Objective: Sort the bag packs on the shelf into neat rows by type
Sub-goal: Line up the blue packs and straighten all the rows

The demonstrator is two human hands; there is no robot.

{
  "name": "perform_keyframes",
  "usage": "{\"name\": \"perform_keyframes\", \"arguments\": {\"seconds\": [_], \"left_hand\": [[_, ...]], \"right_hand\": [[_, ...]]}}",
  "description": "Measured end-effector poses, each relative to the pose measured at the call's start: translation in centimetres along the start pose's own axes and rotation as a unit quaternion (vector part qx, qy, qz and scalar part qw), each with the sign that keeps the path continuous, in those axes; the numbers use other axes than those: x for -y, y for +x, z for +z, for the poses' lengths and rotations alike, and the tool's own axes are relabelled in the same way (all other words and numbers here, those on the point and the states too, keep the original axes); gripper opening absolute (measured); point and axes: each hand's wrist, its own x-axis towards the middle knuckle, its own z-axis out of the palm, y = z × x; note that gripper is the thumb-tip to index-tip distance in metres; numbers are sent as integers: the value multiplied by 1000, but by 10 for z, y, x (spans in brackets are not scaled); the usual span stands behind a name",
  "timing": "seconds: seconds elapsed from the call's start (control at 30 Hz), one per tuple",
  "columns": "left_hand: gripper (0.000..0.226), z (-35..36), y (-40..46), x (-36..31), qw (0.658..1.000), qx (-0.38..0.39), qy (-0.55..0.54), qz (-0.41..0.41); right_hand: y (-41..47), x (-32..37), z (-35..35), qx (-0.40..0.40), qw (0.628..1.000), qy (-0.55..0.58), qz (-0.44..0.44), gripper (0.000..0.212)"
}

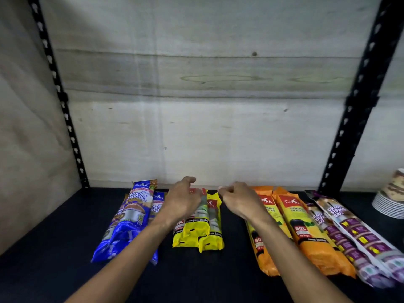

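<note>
On the dark shelf (65, 215) lie four groups of bag packs. Blue singlet-handle packs (129, 219) are piled at the left. Yellow scented packs (200, 228) lie in the middle, stacked on one another. Orange garbage-bag packs (306, 232) lie right of centre, and purple drawstring packs (354, 232) lie at the far right. My left hand (182, 200) hovers over the top end of the yellow packs with its fingers relaxed. My right hand (240, 201) hangs between the yellow and orange packs, fingers loosely curled, nothing in it.
Black perforated uprights stand at the left (59, 92) and the right (358, 99) of the shelf. A pale board (207, 106) forms the back wall. A stack of paper cups and plates (391, 197) stands past the right upright.
</note>
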Motion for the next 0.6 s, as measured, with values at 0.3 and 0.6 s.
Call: {"name": "perform_keyframes", "arguments": {"seconds": [0.3,0.6], "left_hand": [[58,88,-26,-57,980,196,-43,-6],[81,130,-27,-60,967,223,-103,-71]], "right_hand": [[-16,-101,-79,-39,991,-39,122,35],[-24,-144,-78,27,989,-23,141,42]]}}
